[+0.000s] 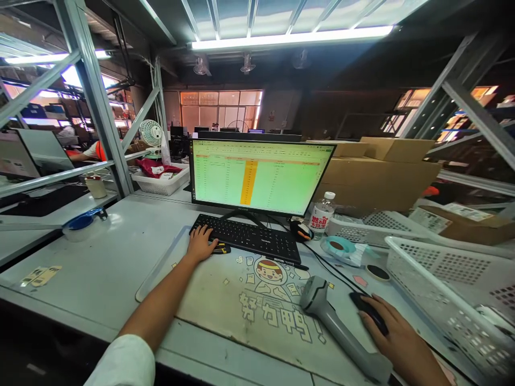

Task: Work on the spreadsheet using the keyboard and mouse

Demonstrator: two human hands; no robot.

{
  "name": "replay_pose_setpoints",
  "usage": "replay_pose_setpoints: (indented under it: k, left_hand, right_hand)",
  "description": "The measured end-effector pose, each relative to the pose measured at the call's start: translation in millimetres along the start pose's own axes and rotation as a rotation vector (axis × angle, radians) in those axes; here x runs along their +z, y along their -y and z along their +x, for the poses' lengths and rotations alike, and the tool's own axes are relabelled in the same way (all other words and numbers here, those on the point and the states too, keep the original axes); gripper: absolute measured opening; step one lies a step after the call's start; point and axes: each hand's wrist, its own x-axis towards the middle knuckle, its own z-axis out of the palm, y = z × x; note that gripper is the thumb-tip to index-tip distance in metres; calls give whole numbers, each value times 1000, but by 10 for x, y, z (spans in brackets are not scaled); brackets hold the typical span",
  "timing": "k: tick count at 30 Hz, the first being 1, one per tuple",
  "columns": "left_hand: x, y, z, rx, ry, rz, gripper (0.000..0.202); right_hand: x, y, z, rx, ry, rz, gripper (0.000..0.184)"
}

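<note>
My left hand (200, 244) rests on the left end of a black keyboard (257, 238), fingers spread over the keys. Beside its thumb lies a small black and yellow tool (222, 248), perhaps a box cutter. At the right, my right hand (390, 327) is curled over a black computer mouse (369, 312). A grey barcode scanner (341, 327) lies between the hands, its handle end close to my right wrist. Behind the keyboard stands a monitor (261, 177) showing a spreadsheet with one orange column. Under the keyboard is a cartoon-printed desk mat (209, 300).
White plastic baskets (438, 257) line the right side, with cardboard boxes (378, 177) behind. A labelled bottle (322, 215) and a tape roll (340, 246) stand near the monitor. At left are a blue tape dispenser (84, 222) and a metal frame post (96, 102).
</note>
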Motion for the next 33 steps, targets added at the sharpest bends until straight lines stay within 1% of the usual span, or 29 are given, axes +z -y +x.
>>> replay_pose_setpoints:
  k: [4,11,13,20,26,31,33]
  left_hand:
    - [6,0,0,3,-9,4,58]
    - [-17,-7,-3,-3,5,4,59]
    - [-22,-2,0,-2,15,-6,60]
    - [-20,9,5,1,31,-28,61]
    - [-25,-4,3,-3,21,-39,60]
    - [-8,-2,-1,1,3,-65,60]
    - [-2,-3,-14,8,-20,-82,58]
  right_hand:
    - [16,-12,5,9,0,12,68]
    - [-141,232,-20,38,78,-29,65]
    - [-152,248,-18,47,65,-36,66]
    - [-34,91,-8,53,1,-24,67]
    - [-3,57,-6,34,-3,35,71]
    - [37,-44,18,-29,0,59,64]
    - [72,-92,36,-61,-29,28,61]
